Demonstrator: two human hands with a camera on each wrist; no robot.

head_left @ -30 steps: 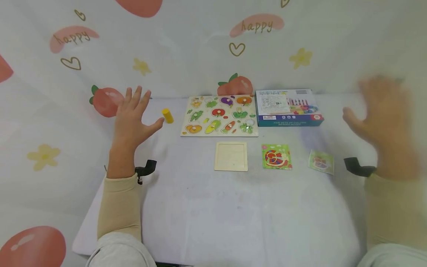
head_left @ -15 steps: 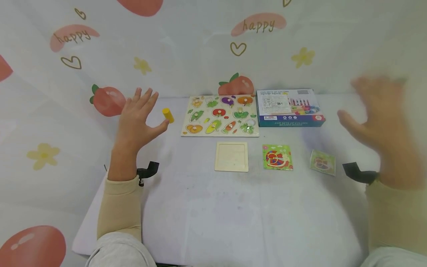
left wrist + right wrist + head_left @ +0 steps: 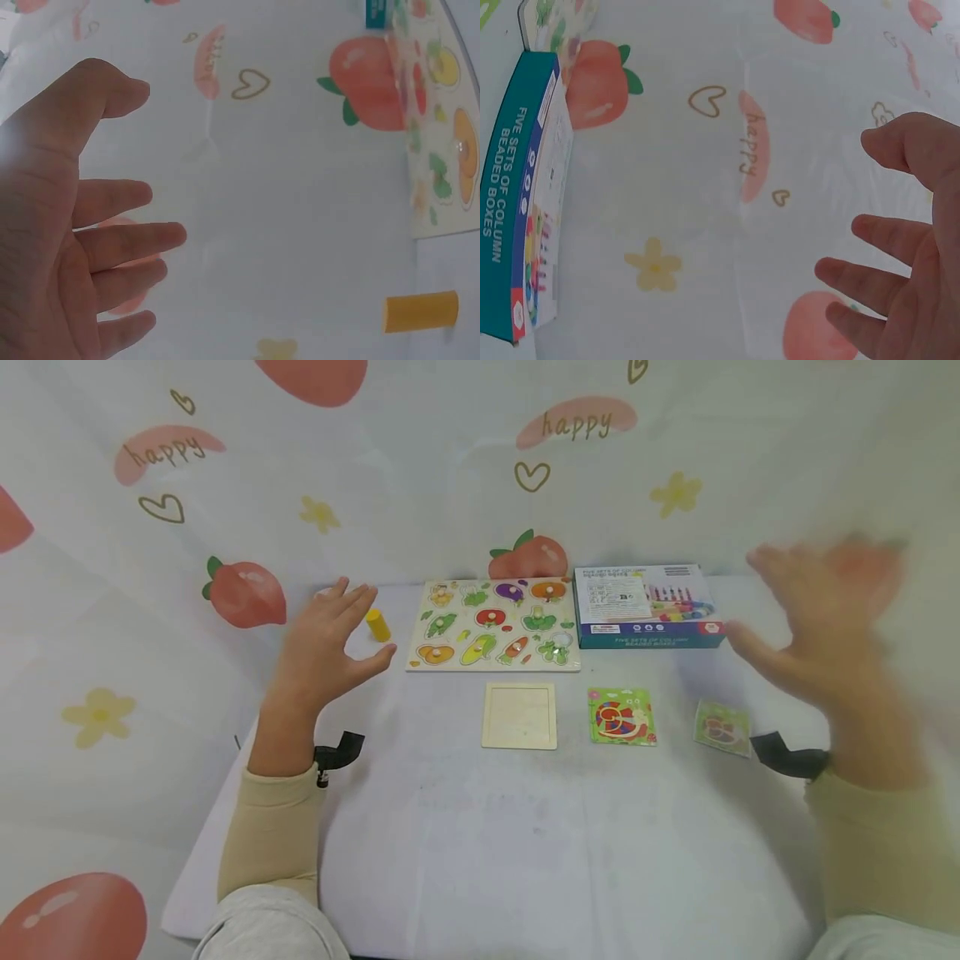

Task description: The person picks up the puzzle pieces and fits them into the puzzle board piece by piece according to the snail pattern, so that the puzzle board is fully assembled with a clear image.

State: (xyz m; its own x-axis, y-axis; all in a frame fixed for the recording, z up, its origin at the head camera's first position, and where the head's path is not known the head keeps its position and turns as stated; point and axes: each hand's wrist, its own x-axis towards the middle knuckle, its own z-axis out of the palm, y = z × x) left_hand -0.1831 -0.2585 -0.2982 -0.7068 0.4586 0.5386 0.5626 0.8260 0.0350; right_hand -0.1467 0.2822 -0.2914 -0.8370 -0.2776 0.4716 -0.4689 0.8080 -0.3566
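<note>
My left hand [image 3: 322,647] is raised over the left side of the table, fingers spread and thumb out, holding nothing. Just beyond its thumb a yellow cylinder [image 3: 378,626] stands on the table; in the left wrist view the same cylinder [image 3: 421,311] is apart from the hand. On the right my right hand [image 3: 821,635], partly blurred, is held up with thumb and fingers apart and nothing in it. Nearest to it are the beaded-boxes carton [image 3: 648,607] and a small snail picture card [image 3: 722,727]. In the right wrist view the carton [image 3: 517,202] lies well away from the fingers.
A vegetable peg puzzle board [image 3: 493,625] lies against the carton at the back. In front are a shallow square wooden tray [image 3: 519,717] and a snail puzzle [image 3: 622,717]. Behind the table [image 3: 555,852] hangs a printed cloth [image 3: 427,468].
Both hands have moved inward toward the middle, the left to the right and the right to the left. They are also slightly lower in view. The objects on the table have stayed put.
</note>
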